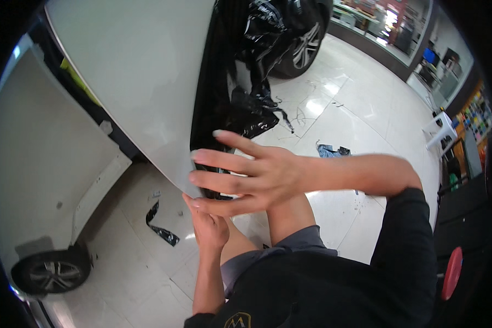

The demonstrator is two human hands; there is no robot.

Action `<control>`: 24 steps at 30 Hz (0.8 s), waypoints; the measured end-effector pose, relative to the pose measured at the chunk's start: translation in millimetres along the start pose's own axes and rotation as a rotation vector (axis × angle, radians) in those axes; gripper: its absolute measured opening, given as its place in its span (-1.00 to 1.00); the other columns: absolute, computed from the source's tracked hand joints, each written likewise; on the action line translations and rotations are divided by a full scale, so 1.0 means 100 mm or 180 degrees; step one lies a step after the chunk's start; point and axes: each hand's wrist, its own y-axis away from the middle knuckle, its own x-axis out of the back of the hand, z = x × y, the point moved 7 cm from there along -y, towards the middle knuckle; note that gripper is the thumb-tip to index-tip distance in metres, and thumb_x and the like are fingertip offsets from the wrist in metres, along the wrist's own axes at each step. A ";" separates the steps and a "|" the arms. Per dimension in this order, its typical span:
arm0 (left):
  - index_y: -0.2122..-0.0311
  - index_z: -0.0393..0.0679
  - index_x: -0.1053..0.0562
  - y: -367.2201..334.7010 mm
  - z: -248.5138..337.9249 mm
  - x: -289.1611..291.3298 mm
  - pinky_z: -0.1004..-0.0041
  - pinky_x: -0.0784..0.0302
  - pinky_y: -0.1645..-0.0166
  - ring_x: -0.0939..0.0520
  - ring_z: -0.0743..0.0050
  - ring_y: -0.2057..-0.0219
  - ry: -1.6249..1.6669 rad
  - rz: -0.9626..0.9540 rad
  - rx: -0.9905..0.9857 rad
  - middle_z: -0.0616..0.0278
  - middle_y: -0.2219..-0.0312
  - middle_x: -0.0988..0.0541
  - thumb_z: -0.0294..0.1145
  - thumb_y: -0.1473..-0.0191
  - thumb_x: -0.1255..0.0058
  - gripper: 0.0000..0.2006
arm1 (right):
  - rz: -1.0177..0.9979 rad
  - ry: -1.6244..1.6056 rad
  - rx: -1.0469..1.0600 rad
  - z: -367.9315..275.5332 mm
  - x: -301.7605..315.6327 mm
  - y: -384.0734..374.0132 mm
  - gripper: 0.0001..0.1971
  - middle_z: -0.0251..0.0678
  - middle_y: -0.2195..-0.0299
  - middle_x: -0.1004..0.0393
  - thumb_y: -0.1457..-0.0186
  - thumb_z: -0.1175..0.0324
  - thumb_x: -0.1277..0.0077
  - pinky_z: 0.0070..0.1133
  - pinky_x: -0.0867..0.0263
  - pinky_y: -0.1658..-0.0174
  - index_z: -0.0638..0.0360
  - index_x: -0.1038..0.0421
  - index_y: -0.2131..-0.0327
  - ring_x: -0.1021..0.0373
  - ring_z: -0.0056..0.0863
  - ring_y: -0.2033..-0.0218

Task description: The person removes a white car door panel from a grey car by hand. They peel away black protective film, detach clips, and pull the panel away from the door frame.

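A pale car door (142,71) stands open and fills the upper left, its lower corner pointing toward me. My right hand (257,175) lies across the door's dark edge with its fingers spread, the fingertips near or touching the pale panel. Just below it, my left hand (210,227) is closed at the door's lower corner, the fingers pressed together there. Part of that grip is hidden behind my right hand. Torn, crumpled black plastic film (251,104) hangs along the dark edge, above my right hand.
The car's front wheel (52,273) is at lower left and another wheel (306,49) at the top. Black film scraps (161,224) and a blue-black scrap (328,151) lie on the tiled floor (361,109). A white stool (441,130) and red disc-like object (452,273) are on the right.
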 end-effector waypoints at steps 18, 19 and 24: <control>-0.21 -0.34 -0.27 0.78 -1.01 0.08 0.12 -0.26 -0.25 -0.37 -0.01 -0.21 0.0561 0.0542 0.1583 -0.12 -0.18 -0.34 -0.22 -0.30 0.12 -0.51 | 0.1074 -0.2451 0.1808 0.48 -0.70 0.40 -0.73 0.02 0.37 -0.49 -0.08 0.40 -0.02 0.15 -0.07 -0.32 0.52 -0.55 0.34 -0.44 0.01 0.06; -0.21 -0.33 -0.27 0.71 -0.85 0.10 0.12 -0.27 -0.24 -0.38 -0.03 -0.21 -0.0039 0.0669 0.1673 -0.13 -0.18 -0.34 -0.22 -0.29 0.11 -0.51 | 0.1203 -0.2531 0.1862 0.46 -0.77 0.37 -0.73 0.01 0.40 -0.49 -0.04 0.40 -0.03 0.15 -0.06 -0.33 0.52 -0.55 0.38 -0.44 0.00 0.08; -0.20 -0.29 -0.29 0.52 0.18 -0.07 0.11 -0.33 -0.20 -0.41 -0.12 -0.19 -0.2504 0.1301 0.2311 -0.17 -0.17 -0.37 -0.23 -0.23 0.04 -0.49 | 0.1628 -0.2225 0.2061 0.29 -0.81 0.36 -0.79 -0.26 0.45 -0.56 0.03 0.28 -0.09 0.07 0.04 -0.35 0.22 -0.62 0.46 -0.45 -0.26 0.19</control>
